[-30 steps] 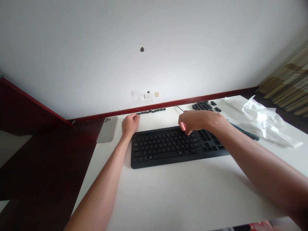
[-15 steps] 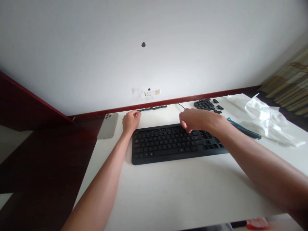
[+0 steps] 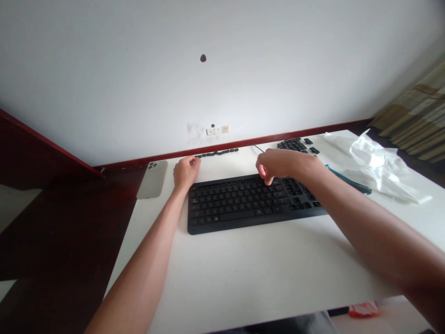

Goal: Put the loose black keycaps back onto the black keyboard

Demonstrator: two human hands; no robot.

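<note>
My left hand (image 3: 186, 171) rests loosely curled on the white table (image 3: 243, 278), its fingertips next to the left end of a row of black keycaps (image 3: 216, 152). My right hand (image 3: 278, 166) hangs over the upper right of a black computer keyboard (image 3: 222, 206), its fingertips down among the keys. Whether either hand holds a keycap is hidden by the fingers. A second group of loose keycaps (image 3: 292, 145) lies behind the keyboard on the right.
A pale phone (image 3: 152, 179) lies left of the keyboard. A crumpled clear plastic bag (image 3: 377, 167) and a blue-handled tool (image 3: 347, 180) lie at the table's right. A thin black cable (image 3: 259, 148) runs to the wall, which has sockets (image 3: 218, 130).
The whole view has shifted slightly upward with my head. Both hands stay at about the same places on the table and keyboard.
</note>
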